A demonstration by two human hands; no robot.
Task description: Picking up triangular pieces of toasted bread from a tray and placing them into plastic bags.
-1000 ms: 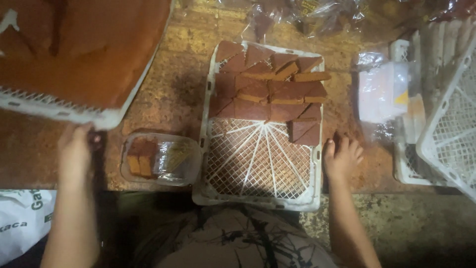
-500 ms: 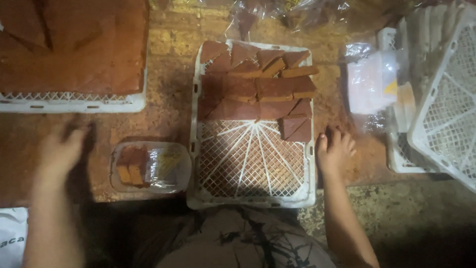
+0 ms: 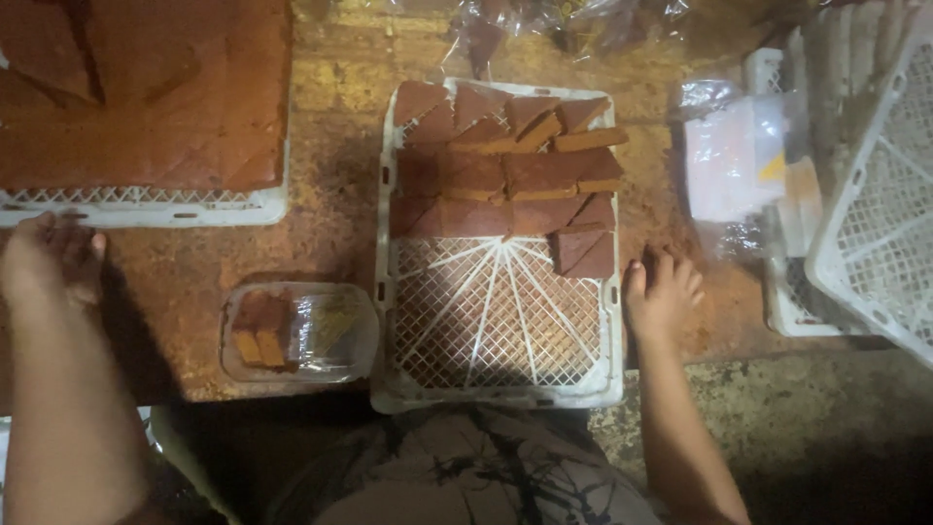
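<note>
A white lattice tray point(image 3: 496, 335) sits in front of me, its far half filled with brown cake pieces point(image 3: 505, 175) cut into slabs and triangles. My right hand point(image 3: 663, 292) rests flat on the brown table just beside the tray's right edge, fingers spread, holding nothing. My left hand point(image 3: 49, 261) lies at the left, next to the near rim of a large white tray point(image 3: 146, 206) that carries a big brown cake slab point(image 3: 146, 87). A clear plastic box point(image 3: 299, 332) with a few cake pieces stands between my left hand and the middle tray.
White lattice crates point(image 3: 865, 214) are stacked at the right, with a bundle of clear plastic packets point(image 3: 739, 165) beside them. Crumpled plastic bags point(image 3: 573, 19) lie at the table's far edge. The table's near edge drops to a stone floor point(image 3: 826, 437).
The view has shifted down and left. My left hand moved up beside the big tray's rim. My right hand stayed beside the middle tray.
</note>
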